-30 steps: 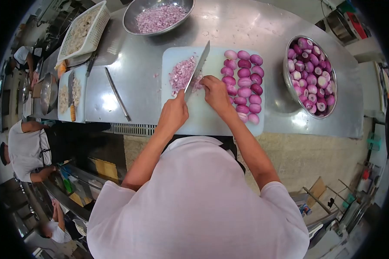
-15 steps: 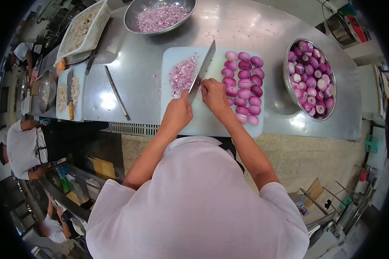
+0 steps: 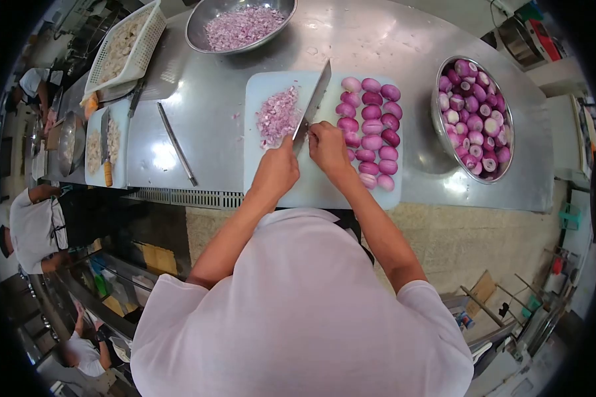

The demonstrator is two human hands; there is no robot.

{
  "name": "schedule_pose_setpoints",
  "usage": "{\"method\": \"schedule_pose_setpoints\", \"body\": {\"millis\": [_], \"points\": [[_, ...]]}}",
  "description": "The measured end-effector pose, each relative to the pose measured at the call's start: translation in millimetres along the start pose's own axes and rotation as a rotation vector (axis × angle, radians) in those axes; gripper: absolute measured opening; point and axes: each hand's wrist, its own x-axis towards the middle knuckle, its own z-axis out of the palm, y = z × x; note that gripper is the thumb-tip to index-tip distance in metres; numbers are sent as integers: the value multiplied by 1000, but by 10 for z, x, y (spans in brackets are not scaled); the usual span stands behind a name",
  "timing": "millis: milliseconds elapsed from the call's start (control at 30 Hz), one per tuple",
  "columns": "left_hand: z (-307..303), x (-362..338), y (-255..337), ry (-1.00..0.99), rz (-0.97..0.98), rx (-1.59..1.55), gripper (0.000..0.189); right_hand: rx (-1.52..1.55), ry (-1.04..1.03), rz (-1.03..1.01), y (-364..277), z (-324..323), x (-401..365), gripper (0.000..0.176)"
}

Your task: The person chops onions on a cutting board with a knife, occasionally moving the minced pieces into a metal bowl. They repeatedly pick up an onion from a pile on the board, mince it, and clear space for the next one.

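Observation:
My left hand is closed round the handle end of a large knife, whose blade points up and slightly right over the white cutting board. Close to the blade's right side, my right hand has its fingers curled together; what they hold, if anything, is hidden. Chopped purple onion lies in a heap left of the blade. Onion halves stand in rows on the board's right part, beside my right hand.
A metal bowl of peeled onions is at the right, another of chopped onion at the top. A steel rod, a second board with a knife, and a white basket are left. Other people work far left.
The view has shifted slightly. Both hands and the knife stay in nearly the same place on the board, with my left hand turned a little.

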Motion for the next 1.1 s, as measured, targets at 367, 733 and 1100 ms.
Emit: {"method": "schedule_pose_setpoints", "body": {"millis": [367,733,1100], "points": [[83,98,-6,50,90,-45,30,-32,-6,11,-6,-106,-90,5],[100,55,84,39,79,-123,30,-200,-81,145,-20,-993,-445,14],[-357,-148,-359,56,-42,-114,30,-2,1,76,-140,-310,-410,14]]}}
